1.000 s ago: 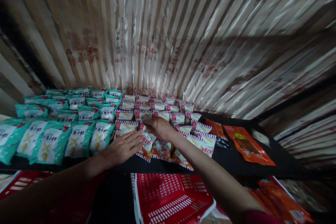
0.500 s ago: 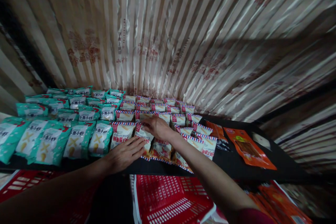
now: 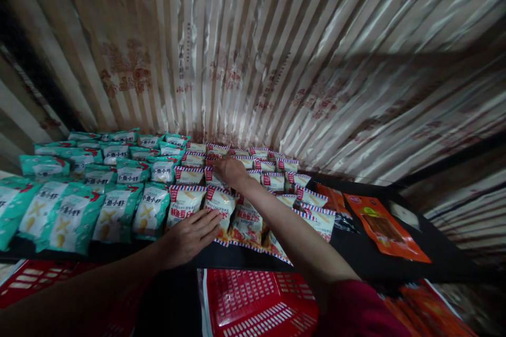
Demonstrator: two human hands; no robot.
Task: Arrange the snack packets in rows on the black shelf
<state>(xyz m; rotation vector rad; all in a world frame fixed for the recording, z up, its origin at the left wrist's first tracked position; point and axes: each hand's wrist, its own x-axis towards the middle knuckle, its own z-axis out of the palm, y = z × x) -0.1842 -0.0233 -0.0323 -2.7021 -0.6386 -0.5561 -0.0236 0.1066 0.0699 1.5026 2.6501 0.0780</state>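
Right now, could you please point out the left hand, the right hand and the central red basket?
Left hand [image 3: 190, 237], head view: back of the hand.
Right hand [image 3: 233, 172], head view: back of the hand.
Central red basket [image 3: 255, 297], head view: slotted red plastic.

We have bare shelf [image 3: 366, 257] between the front white packets [image 3: 247, 216] and the orange packet [image 3: 383, 226]. Teal packets [image 3: 114, 213] crowd the left, and the striped sheet [image 3: 245, 89] closes off the back.

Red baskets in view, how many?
2: one basket below the shelf at lower centre, another basket at lower left. More may be hidden.
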